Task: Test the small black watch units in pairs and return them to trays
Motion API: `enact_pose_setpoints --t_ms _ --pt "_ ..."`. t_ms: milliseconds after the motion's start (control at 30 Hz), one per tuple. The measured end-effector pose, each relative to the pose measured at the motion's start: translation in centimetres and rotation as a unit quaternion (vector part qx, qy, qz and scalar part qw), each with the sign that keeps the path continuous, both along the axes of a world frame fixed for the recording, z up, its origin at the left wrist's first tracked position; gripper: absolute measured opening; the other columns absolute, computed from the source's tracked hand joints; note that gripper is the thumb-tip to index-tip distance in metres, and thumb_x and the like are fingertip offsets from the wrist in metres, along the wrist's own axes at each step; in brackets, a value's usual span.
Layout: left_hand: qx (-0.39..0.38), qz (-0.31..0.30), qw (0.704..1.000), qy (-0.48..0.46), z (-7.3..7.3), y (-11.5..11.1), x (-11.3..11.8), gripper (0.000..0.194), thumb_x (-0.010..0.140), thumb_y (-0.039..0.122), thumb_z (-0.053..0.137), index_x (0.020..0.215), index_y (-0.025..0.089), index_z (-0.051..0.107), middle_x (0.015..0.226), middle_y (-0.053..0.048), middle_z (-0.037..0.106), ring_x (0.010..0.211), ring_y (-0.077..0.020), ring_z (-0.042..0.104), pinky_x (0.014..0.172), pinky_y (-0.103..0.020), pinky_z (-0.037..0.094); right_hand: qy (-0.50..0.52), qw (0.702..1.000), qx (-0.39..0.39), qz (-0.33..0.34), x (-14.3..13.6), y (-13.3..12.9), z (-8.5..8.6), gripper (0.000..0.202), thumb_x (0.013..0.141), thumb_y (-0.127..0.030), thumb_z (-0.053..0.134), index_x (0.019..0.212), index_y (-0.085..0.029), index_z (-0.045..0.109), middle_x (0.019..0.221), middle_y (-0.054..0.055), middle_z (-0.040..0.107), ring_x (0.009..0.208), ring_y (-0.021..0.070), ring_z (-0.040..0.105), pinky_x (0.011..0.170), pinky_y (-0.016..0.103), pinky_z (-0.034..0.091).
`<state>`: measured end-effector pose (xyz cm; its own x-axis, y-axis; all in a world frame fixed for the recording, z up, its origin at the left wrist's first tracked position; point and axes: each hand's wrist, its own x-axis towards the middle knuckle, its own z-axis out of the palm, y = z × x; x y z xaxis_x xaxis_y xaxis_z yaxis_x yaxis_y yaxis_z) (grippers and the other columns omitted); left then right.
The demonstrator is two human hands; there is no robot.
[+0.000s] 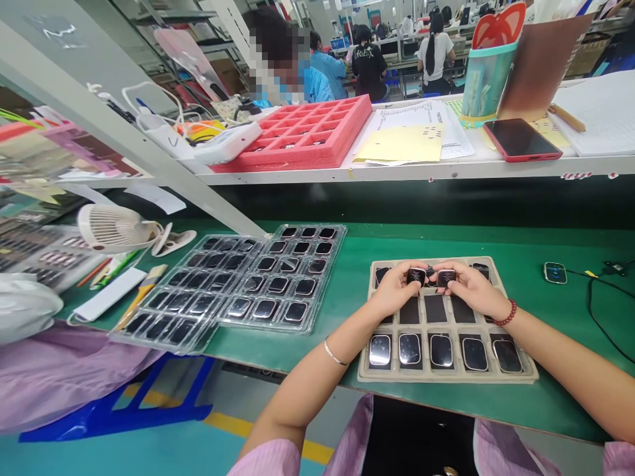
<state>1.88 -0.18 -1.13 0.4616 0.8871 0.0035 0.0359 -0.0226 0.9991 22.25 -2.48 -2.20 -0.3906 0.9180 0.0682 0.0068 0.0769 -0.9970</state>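
Observation:
My left hand point(395, 289) is closed around a dark square watch body point(415, 276), held between thumb and fingers. A second watch body point(446, 277) is pinched in my right hand point(473, 291), side by side with the first. Both show small light marks on their dark faces. Beneath my hands lies a beige compartment tray point(446, 379). Its front row holds several silver-rimmed watch bodies point(441, 351), face up. Dark pads line the middle row, and my hands hide part of the back row.
Two clear plastic trays point(317, 317) of watch bodies stand to the left, beside a brush point(143, 291) and a white fan point(116, 227). A cabled watch point(554, 273) lies at right. The shelf above carries a red foam tray point(342, 142) and a phone point(523, 140). People sit beyond.

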Motion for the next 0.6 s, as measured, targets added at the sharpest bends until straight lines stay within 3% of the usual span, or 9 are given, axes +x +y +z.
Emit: enact_pose_setpoints --t_ms 100,267,400,500,600 --pt "0.002 -0.003 1.0 -0.002 0.06 0.04 -0.02 0.042 0.069 0.008 0.055 0.11 0.016 0.055 0.106 -0.008 0.062 0.085 -0.0148 0.06 0.07 -0.023 0.046 0.006 1.0 0.013 0.009 -0.06 -0.12 0.08 0.04 0.078 -0.011 0.05 0.116 -0.022 0.055 0.113 0.007 0.062 0.092 0.0186 0.063 0.082 0.037 0.054" --pt "-0.018 -0.007 1.0 -0.011 0.14 0.1 -0.09 0.041 0.07 0.008 0.053 0.11 0.016 0.053 0.092 -0.005 0.063 0.08 -0.0141 0.059 0.068 -0.024 0.046 -0.007 1.0 -0.01 -0.003 0.12 -0.01 0.09 0.037 0.082 -0.015 0.047 0.118 -0.021 0.052 0.109 0.009 0.064 0.079 0.0173 0.066 0.072 0.035 0.055" --pt "-0.009 -0.006 1.0 0.004 0.19 0.01 -0.08 0.049 0.066 0.005 0.054 0.114 0.018 0.052 0.093 -0.005 0.063 0.077 -0.0129 0.058 0.068 -0.024 0.046 0.003 1.0 0.011 -0.002 -0.06 -0.02 0.04 0.043 0.077 -0.011 0.049 0.118 -0.023 0.053 0.112 0.008 0.063 0.088 0.019 0.065 0.079 0.038 0.055" --pt "-0.009 -0.004 1.0 0.004 0.25 -0.03 -0.01 0.041 0.069 0.01 0.058 0.11 0.016 0.055 0.091 -0.005 0.062 0.076 -0.0132 0.057 0.066 -0.024 0.047 0.002 1.0 0.023 0.007 -0.08 -0.08 0.12 0.041 0.077 -0.011 0.05 0.117 -0.023 0.055 0.114 0.007 0.062 0.092 0.0196 0.064 0.083 0.039 0.054" --pt "-0.03 -0.011 0.999 -0.016 0.28 0.0 0.01 0.033 0.073 0.017 0.058 0.106 0.014 0.056 0.086 -0.006 0.061 0.075 -0.0138 0.057 0.063 -0.024 0.048 -0.005 1.0 0.002 0.001 0.11 -0.06 0.18 0.037 0.082 -0.015 0.048 0.118 -0.022 0.054 0.11 0.008 0.064 0.081 0.0182 0.066 0.074 0.037 0.055"
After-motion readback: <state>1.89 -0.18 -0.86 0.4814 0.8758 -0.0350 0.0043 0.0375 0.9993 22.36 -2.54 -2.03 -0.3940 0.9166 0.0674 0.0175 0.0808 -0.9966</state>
